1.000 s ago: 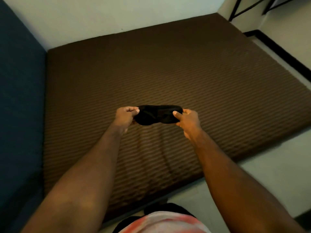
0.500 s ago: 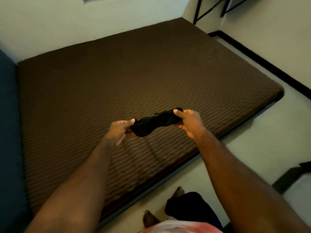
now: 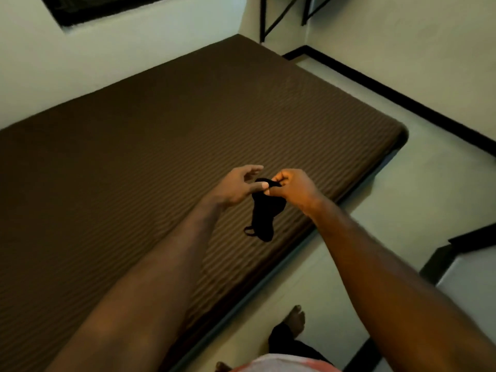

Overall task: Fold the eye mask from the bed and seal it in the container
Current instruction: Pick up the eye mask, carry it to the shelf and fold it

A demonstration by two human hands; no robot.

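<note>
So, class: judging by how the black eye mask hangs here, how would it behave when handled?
Probably floppy: the eye mask droops limply from the right hand pinching its top, over the mattress. Likely light, since a fingertip pinch seems to carry it while the left hand has its fingers spread. Its loose strap loop may snag during folding.

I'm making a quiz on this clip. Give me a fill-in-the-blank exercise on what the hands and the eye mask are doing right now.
1. The eye mask hangs from the pinching fingers of the ____ hand.
2. The left hand has its fingers ____.
3. The mask hangs above the brown ____.
4. The mask's colour is ____.

Missing words: right; open; bed; black
</note>
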